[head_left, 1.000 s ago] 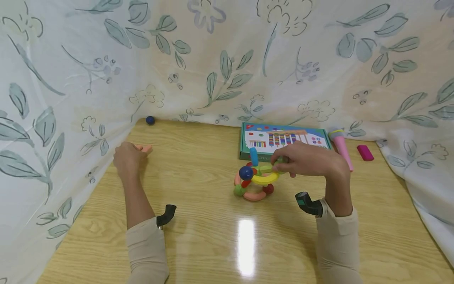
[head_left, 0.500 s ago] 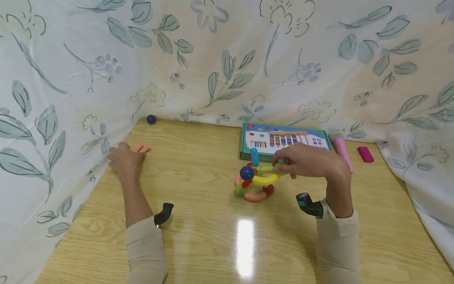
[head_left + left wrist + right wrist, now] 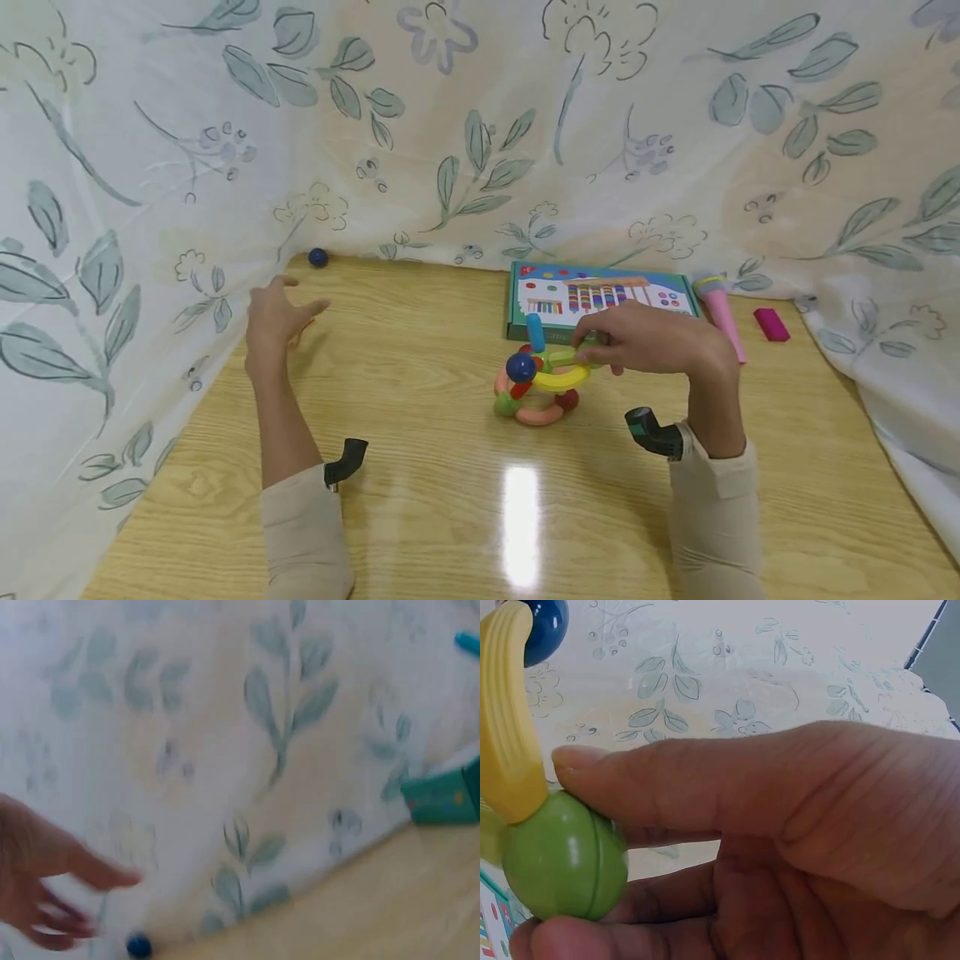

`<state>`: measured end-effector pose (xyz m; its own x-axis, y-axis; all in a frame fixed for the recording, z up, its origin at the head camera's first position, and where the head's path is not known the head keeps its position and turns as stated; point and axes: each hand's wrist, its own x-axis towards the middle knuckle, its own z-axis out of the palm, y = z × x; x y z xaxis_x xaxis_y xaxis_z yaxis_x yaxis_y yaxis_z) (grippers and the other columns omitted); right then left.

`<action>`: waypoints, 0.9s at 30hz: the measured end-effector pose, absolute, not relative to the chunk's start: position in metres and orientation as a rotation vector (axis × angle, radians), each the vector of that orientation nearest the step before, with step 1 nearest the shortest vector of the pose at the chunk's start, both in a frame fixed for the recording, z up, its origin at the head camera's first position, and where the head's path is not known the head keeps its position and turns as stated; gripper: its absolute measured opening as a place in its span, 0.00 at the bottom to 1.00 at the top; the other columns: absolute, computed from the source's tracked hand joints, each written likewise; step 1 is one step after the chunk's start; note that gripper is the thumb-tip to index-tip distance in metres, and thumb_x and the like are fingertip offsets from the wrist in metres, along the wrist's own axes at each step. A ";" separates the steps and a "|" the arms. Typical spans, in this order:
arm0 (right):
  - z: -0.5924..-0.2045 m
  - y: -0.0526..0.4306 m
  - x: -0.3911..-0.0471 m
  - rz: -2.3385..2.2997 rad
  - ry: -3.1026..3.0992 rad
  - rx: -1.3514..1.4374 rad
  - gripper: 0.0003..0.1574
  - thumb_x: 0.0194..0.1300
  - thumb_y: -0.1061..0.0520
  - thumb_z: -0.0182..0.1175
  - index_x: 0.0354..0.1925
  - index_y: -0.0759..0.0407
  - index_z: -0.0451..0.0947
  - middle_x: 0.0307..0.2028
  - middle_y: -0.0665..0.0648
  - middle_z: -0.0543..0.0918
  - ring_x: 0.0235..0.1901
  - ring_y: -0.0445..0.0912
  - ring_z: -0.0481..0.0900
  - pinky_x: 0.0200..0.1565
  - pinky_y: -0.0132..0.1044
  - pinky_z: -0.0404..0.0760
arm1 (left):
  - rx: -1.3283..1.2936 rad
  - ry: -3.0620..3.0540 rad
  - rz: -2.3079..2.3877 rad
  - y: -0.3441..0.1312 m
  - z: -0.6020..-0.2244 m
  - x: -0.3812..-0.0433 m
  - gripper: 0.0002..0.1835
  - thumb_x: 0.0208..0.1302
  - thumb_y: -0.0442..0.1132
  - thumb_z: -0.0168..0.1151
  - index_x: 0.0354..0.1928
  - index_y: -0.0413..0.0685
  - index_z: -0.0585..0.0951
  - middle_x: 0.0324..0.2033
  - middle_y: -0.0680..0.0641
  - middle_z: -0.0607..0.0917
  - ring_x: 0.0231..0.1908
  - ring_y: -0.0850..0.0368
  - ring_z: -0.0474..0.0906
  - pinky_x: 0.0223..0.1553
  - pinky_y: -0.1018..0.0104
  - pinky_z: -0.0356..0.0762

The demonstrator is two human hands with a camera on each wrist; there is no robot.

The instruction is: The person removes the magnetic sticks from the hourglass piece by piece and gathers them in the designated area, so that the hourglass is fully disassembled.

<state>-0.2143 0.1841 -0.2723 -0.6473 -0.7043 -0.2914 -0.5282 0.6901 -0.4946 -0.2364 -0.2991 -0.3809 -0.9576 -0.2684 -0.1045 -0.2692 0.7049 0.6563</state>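
Observation:
My right hand (image 3: 645, 337) pinches a green ball (image 3: 555, 859) between thumb and fingers. That ball joins a yellow curved rod (image 3: 510, 720) in a ball-and-rod building toy, which also has a blue ball (image 3: 521, 367), an upright light-blue rod (image 3: 535, 332), a dark red ball (image 3: 567, 400) and a salmon curved rod (image 3: 538, 415) at its base. At the table's left edge, my left hand (image 3: 276, 329) is spread, thumb and fingers apart, holding nothing visible. Salmon rods (image 3: 299, 335) lie beside it, mostly hidden by the hand. Beyond its fingertips rests a loose blue ball (image 3: 318, 257).
Behind the toy lies a green illustrated box (image 3: 600, 296). To its right are a pink toy microphone (image 3: 722, 321) and a magenta block (image 3: 771, 325). A floral cloth (image 3: 420, 150) hangs along the back and sides of the wooden table (image 3: 435, 500).
My left hand has moved off the salmon rods, opening its fingers and reaching a little farther back. The right hand and the toy have stayed in place.

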 end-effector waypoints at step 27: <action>-0.276 0.181 -0.219 -0.552 2.477 -0.909 0.13 0.81 0.52 0.54 0.54 0.55 0.80 0.33 0.48 0.80 0.29 0.43 0.76 0.40 0.38 0.76 | 1.097 2.437 0.725 -0.067 -0.315 -0.205 0.14 0.71 0.47 0.68 0.51 0.47 0.86 0.38 0.52 0.86 0.32 0.63 0.75 0.32 0.75 0.71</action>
